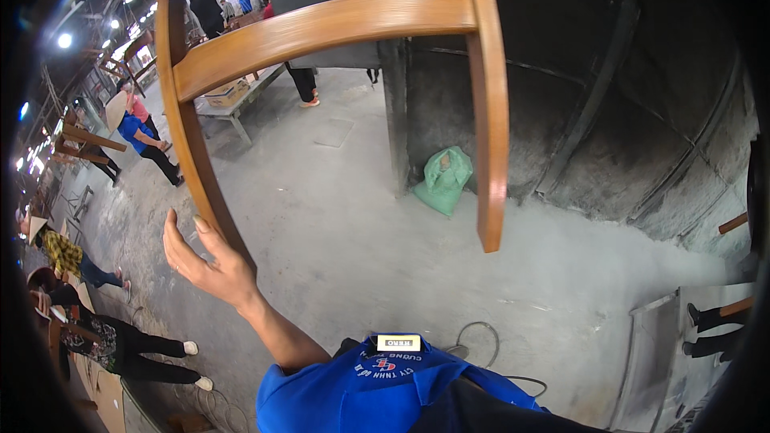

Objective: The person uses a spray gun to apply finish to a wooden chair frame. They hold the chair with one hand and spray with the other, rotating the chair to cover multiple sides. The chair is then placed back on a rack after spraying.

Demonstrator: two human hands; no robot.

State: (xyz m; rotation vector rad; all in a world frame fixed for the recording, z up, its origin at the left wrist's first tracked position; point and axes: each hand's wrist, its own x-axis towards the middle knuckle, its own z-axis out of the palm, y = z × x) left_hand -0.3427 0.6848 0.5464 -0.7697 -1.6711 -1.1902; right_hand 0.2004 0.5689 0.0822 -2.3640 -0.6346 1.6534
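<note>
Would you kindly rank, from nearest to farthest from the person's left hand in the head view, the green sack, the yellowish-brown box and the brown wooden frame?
1. Brown wooden frame: right beside the left hand.
2. Green sack: on the floor, off to the hand's right.
3. Yellowish-brown box: farther back, on the grey table.

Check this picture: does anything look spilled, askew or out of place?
Mildly, yes: a dark cable or hose lies loosely curled on the floor, looking untidy underfoot. The wooden frame shows no obvious damage.
</note>
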